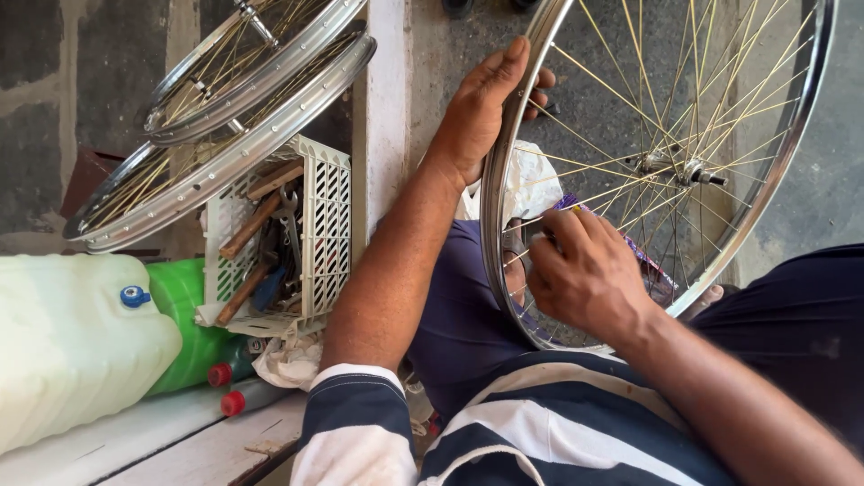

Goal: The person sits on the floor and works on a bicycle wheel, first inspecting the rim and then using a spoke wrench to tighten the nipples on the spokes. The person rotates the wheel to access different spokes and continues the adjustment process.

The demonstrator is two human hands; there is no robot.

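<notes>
Bicycle wheel [666,162] stood upright; left hand [481,112] gripped its rim with curled fingers, right hand [585,270] pinched closed at a spoke just inside the rim

The wheel [661,166] stands on the right side, in front of the person and over the lap. The left hand [481,112] lies on the left part of its rim, higher up; the right hand [585,270] is lower, at the spokes inside the rim. A cloth [531,184] lies behind the rim, between the two hands. To the left of the left arm stands a plastic basket [315,225] with tools [270,247] in it. Two more wheels [225,117] lean above the basket, one on the other. At the far left a jerrycan [72,342] lies on the table [171,441], and a bottle [184,324] lies between it and the basket.
</notes>
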